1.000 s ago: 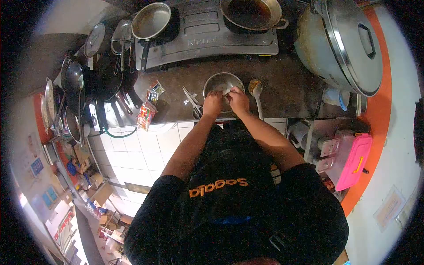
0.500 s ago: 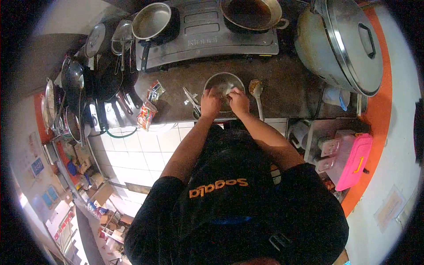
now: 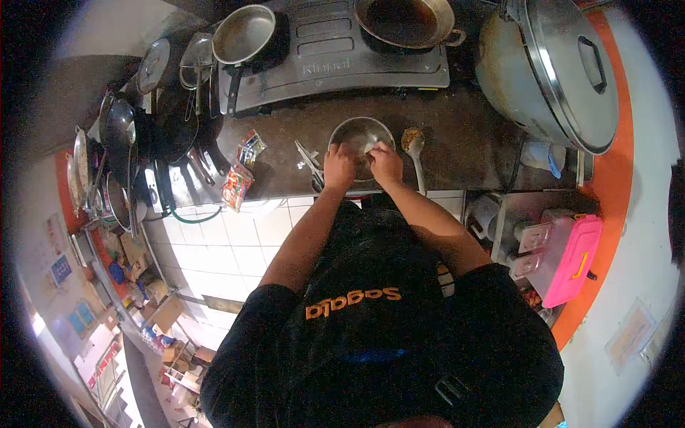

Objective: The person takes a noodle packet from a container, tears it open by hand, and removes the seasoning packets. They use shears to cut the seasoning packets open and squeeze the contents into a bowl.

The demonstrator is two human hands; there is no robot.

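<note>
Worktop [image 3: 464, 143], edge nearest the person: metal bowl [image 3: 361, 126] standing just in front of the body. 2 bare hands at it. Left hand [image 3: 340, 165] over the bowl's near left side, fingers bent inward; right hand [image 3: 386, 164] over the near right side, fingers curled. Fingertips small and blurred: cannot tell whether either hand pinches anything. Just left of the bowl, scissors [image 3: 311, 161]; just right, a spoon [image 3: 415, 151] with brown matter in its head. Farther left, 2 packets, 1 red and white [image 3: 237, 187]. Beyond, a stove [image 3: 330, 69] bearing 2 pans, 1 with dark liquid [image 3: 401, 20].
</note>
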